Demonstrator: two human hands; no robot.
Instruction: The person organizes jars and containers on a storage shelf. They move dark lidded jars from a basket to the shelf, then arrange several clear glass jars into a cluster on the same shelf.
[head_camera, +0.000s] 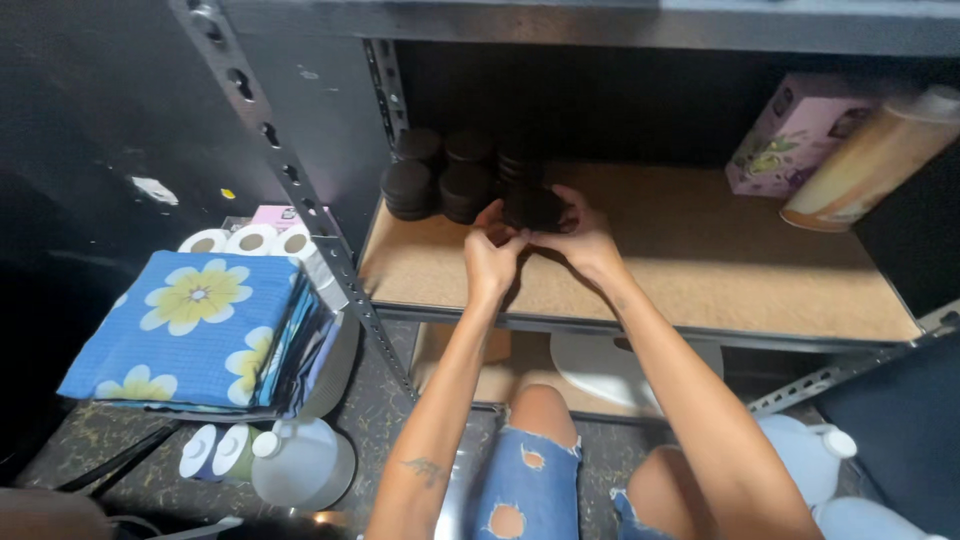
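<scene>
Both my hands reach onto a particle-board shelf (700, 270) of a metal rack. My left hand (490, 255) and my right hand (575, 235) together grip a short stack of dark round discs (533, 208) held just above the board. Behind and to the left stand more stacks of the same dark round discs (440, 175), in two rows against the back left corner. My fingers hide the lower part of the held stack.
A pink box (790, 135) and a lying tan bottle (875, 160) sit at the shelf's right back. Left of the rack are paper rolls (250, 240), folded blue flowered cloth (190, 330) and white jugs (300, 460). My knees in torn jeans (525, 470) are below.
</scene>
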